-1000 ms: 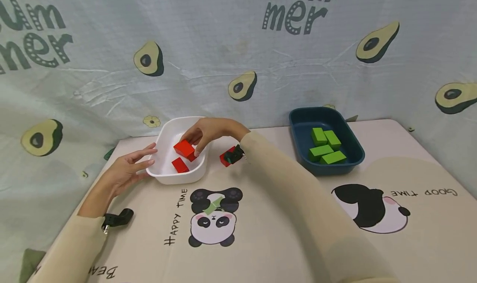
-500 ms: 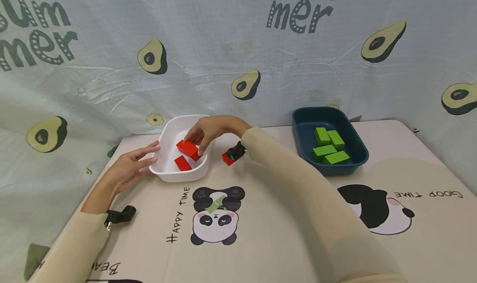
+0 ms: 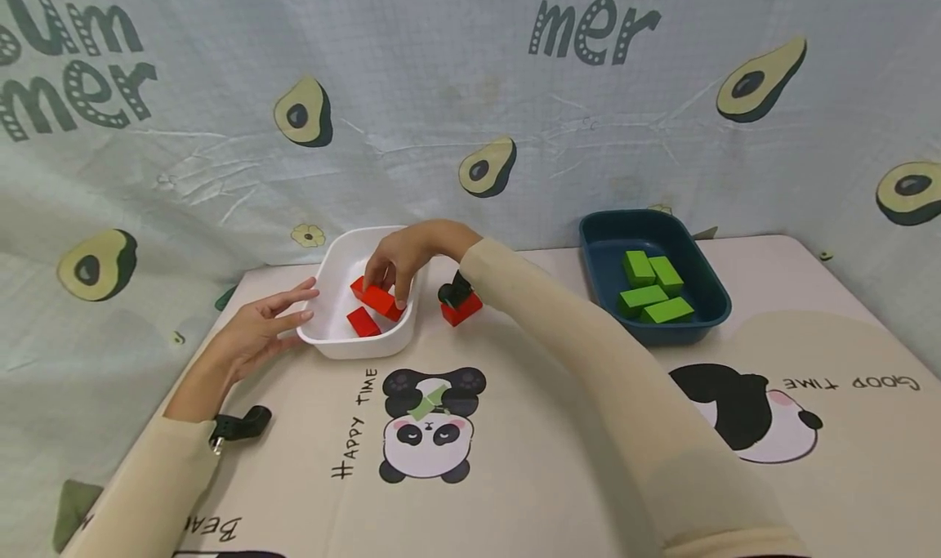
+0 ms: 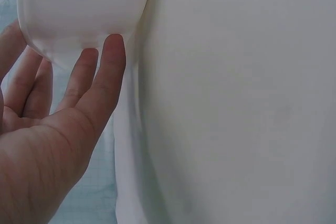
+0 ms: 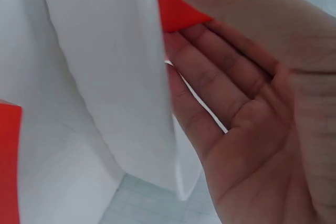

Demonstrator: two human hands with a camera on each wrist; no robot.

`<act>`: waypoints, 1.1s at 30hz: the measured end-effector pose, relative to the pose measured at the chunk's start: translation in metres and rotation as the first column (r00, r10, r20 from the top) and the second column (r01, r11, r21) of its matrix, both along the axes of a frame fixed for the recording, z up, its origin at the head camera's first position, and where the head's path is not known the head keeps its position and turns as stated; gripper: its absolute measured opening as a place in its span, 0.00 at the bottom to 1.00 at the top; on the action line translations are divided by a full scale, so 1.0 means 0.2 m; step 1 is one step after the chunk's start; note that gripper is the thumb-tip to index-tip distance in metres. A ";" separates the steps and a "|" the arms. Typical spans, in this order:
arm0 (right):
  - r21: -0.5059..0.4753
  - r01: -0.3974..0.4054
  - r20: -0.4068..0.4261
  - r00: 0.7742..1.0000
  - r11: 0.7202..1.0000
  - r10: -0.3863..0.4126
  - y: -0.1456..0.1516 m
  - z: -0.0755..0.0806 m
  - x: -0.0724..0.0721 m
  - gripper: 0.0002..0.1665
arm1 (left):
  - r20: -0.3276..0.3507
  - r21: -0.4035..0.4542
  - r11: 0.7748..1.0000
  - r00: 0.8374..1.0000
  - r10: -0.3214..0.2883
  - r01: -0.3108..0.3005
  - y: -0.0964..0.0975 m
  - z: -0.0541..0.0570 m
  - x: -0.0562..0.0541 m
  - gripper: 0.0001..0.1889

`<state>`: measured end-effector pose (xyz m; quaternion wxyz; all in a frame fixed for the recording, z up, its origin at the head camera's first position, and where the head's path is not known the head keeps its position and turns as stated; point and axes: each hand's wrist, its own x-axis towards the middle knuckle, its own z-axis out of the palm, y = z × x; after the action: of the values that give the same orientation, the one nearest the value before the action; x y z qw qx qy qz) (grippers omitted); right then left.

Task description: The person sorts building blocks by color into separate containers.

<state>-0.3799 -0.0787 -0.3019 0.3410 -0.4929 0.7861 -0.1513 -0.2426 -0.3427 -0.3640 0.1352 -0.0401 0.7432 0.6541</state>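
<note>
A white plastic container (image 3: pixel 334 350) stands at the back left of the table. My left hand (image 3: pixel 253 333) rests against its left side, fingers stretched out; the left wrist view shows the fingertips (image 4: pixel 113 43) touching the outer wall. Inside the container my right hand (image 3: pixel 408 256) pinches a red block (image 3: pixel 382 301) between thumb and fingers. Another red block (image 3: pixel 357 287) shows partly behind the held one, and a third red block (image 3: pixel 363 322) lies nearer the front wall. In the right wrist view, the container's wall (image 5: pixel 110 66) hides part of the fingers and of the held block (image 5: pixel 181 11).
Just right of the white container, a red block (image 3: pixel 461 310) lies on the table, partly covered by the black wrist camera (image 3: pixel 454 291). A dark blue container (image 3: pixel 588 252) with several green blocks (image 3: pixel 642 298) stands further right. Behind the table hangs a printed cloth (image 3: pixel 412 76).
My right hand has turned slightly and shifted the held red block a little forward, so a red block behind it shows. The left hand stays at the container. The head view has drifted slightly.
</note>
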 end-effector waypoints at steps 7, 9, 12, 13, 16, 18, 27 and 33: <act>0.020 -0.003 -0.021 1.000 1.000 0.003 0.01 0.02 0.01 0.32 | -0.007 -0.017 1.000 1.000 0.004 -0.004 0.01 0.00 -0.01 0.34; 0.016 -0.011 -0.028 1.000 1.000 0.012 0.01 0.01 0.01 0.32 | -0.006 -0.020 1.000 1.000 0.005 -0.005 0.01 0.00 -0.01 0.34; 0.020 -0.015 -0.049 0.999 1.000 0.016 0.02 0.00 0.01 0.32 | -0.003 -0.025 1.000 1.000 0.008 -0.008 0.02 0.00 -0.01 0.34; 0.022 -0.013 -0.054 0.998 1.000 0.014 0.02 0.00 0.01 0.32 | -0.003 -0.025 1.000 1.000 0.009 -0.009 0.02 0.00 -0.01 0.34; 0.030 0.000 -0.071 0.997 1.000 0.002 0.03 -0.01 0.02 0.31 | 0.000 -0.026 1.000 1.000 0.011 -0.011 0.02 0.00 -0.01 0.34; 0.030 0.002 -0.085 0.996 1.000 0.000 0.02 -0.02 0.02 0.31 | -0.002 -0.035 0.999 1.000 0.010 -0.010 0.02 0.00 -0.01 0.34; 0.035 0.040 -0.128 0.991 0.999 -0.035 -0.02 -0.08 0.06 0.30 | -0.016 -0.010 1.000 1.000 0.006 -0.006 0.00 -0.02 0.02 0.34; 0.052 0.049 -0.161 0.986 0.997 -0.040 -0.04 -0.10 0.08 0.29 | -0.027 -0.013 1.000 1.000 0.000 -0.001 0.00 -0.01 0.01 0.35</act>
<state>-0.3642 -0.0863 -0.3223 0.2871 -0.4759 0.8256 -0.0968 -0.2403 -0.3425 -0.3667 0.1248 -0.0322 0.7491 0.6498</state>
